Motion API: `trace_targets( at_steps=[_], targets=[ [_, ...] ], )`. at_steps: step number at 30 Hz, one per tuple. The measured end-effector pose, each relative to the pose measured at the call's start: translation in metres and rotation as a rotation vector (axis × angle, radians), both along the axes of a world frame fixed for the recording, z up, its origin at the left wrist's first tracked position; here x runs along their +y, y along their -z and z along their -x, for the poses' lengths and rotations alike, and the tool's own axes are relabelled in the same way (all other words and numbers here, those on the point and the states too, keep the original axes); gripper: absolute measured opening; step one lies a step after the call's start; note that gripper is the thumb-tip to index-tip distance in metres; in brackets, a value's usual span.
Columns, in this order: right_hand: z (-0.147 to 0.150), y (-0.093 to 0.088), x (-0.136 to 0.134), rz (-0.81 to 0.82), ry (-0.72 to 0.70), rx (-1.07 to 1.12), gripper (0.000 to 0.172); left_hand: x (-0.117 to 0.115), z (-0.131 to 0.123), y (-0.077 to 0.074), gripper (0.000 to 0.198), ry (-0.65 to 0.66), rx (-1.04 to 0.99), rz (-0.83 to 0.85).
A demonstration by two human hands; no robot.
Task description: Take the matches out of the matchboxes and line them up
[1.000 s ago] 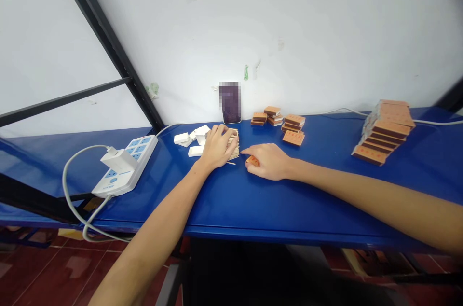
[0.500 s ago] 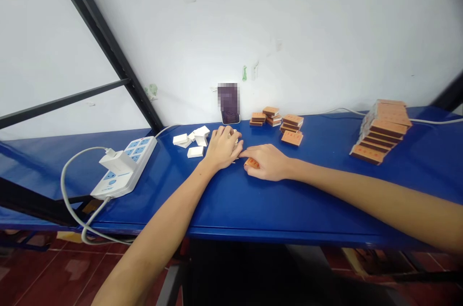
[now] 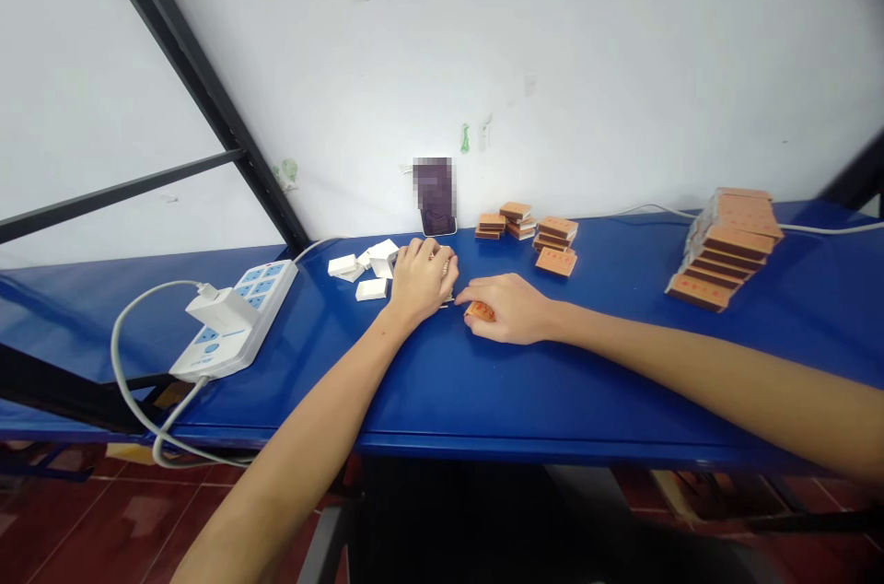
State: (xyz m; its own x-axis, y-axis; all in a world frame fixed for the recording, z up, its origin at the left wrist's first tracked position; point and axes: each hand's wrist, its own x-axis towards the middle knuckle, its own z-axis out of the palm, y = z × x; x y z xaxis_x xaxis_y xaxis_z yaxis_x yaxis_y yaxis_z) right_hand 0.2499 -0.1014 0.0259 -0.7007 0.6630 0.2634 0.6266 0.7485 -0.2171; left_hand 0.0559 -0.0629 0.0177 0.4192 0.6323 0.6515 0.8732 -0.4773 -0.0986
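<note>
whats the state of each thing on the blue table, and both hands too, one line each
left hand, curled over the matchsticks
matchsticks, mostly hidden
right hand, closed around a matchbox
matchbox, partly covered, open or shut unclear
white trays, loose, some overlapping
phone, upright, screen blurred
power strip, sockets facing up
adapter, plugged into it
small matchbox piles, unevenly stacked
large matchbox stack, stepped
</note>
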Motion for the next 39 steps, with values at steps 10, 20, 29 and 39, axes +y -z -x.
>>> trace_targets(
  at_steps=[10, 20, 29, 39],
  targets=[
    [0.0, -0.001, 0.002, -0.013, 0.01, -0.041, 0.03, -0.005, 0.007, -0.002, 0.024, 0.177, 0.086, 0.094],
    [-0.003, 0.002, 0.003, 0.02, -0.046, 0.164, 0.032, 0.002, 0.006, -0.003, 0.025, 0.123, 0.073, 0.062],
    [-0.005, 0.014, 0.007, -0.107, -0.032, 0.361, 0.031, 0.0, 0.019, -0.015, 0.037, 0.113, -0.195, -0.017],
    [-0.003, 0.021, 0.017, -0.215, -0.157, 0.529, 0.036, -0.009, 0.029, -0.025, 0.024, 0.326, -0.211, 0.096]
  ],
)
